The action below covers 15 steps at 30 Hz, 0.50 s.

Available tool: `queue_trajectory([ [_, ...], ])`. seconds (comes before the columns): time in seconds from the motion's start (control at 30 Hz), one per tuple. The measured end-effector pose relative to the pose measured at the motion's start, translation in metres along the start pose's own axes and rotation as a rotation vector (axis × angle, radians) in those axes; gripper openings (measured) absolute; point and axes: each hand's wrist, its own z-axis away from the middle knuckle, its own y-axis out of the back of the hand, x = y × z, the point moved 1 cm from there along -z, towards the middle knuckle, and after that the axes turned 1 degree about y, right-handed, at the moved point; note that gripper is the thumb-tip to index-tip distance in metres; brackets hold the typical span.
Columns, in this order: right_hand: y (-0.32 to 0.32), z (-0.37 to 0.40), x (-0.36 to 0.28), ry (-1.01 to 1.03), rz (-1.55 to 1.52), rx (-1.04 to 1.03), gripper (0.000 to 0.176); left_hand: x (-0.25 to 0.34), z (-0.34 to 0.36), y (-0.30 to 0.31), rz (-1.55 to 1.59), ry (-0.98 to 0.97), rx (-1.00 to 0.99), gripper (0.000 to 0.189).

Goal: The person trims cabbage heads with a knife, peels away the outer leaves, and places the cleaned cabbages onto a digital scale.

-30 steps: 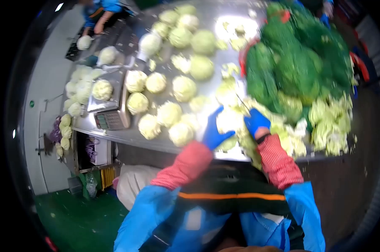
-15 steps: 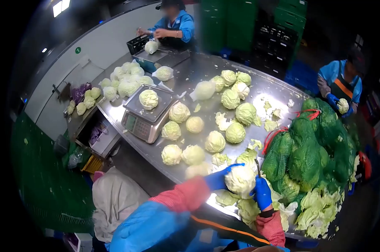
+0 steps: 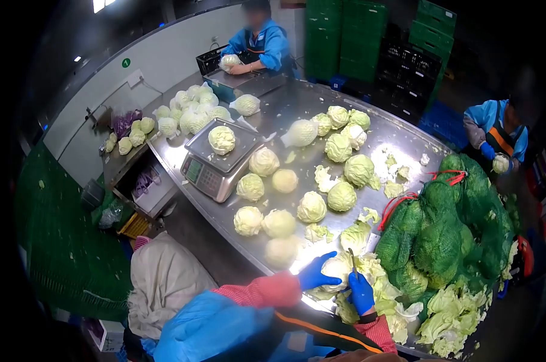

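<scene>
Green crates (image 3: 361, 39) stacked beside black crates (image 3: 407, 72); pale sack (image 3: 164, 280) slumped near yellow crate (image 3: 133, 225); round green sign (image 3: 126, 63) on white wall (image 3: 167, 57).

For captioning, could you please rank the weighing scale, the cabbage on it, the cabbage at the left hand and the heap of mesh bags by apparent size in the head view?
1. Heap of mesh bags
2. Weighing scale
3. Unsure: cabbage on scale, cabbage at left hand; the latter is nearer and partly covered.
</scene>
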Motion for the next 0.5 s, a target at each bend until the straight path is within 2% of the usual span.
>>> queue_trajectory([
  [0.03,0.005,-0.003,-0.008,-0.042,-0.011,-0.034,0.054,0.002,0.002,0.002,-0.142,-0.019,-0.017,0.106],
  [0.07,0.008,-0.006,-0.018,-0.277,-0.165,-0.047,0.059,0.007,0.003,0.003,-0.283,-0.04,-0.035,0.105],
  [0.13,0.018,-0.006,-0.041,-0.286,-0.106,-0.127,0.06,0.0,-0.001,-0.002,-0.492,-0.052,-0.063,0.102],
  [0.2,0.018,-0.003,-0.041,-0.237,0.03,-0.166,0.068,-0.016,-0.01,-0.008,-0.464,-0.044,-0.072,0.102],
  [0.27,0.024,-0.009,-0.073,-0.439,0.027,-0.252,0.084,-0.012,-0.01,-0.009,-0.483,-0.035,-0.054,0.102],
  [0.33,0.011,-0.004,-0.045,-0.297,0.15,-0.216,0.082,0.009,0.001,-0.007,-0.546,-0.025,0.004,0.101],
  [0.5,0.01,-0.004,-0.033,-0.275,0.203,-0.261,0.082,0.008,-0.001,-0.007,-0.537,-0.032,-0.008,0.1],
])
